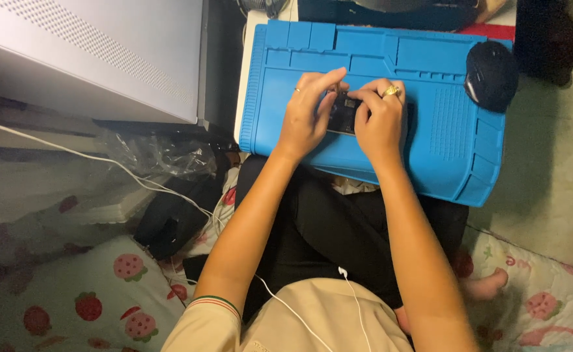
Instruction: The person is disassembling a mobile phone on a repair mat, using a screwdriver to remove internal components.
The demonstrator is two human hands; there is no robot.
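A beige shirt (312, 319) with a white cable (355, 306) over it is seen nearest, above a strawberry-print sheet (71, 293). Dark trousers (325, 234) are seen beyond it, under the two forearms. A small dark device (343, 112) is held over the blue mat (429, 143), between both hands. It is pinched by the fingers of the left hand (306, 117) at its left end and by the fingers of the right hand (381, 120) at its right end; rings are worn on both. A black mouse (491, 75) is laid on the mat's far right corner. A grey case (104, 52) is placed at far left.
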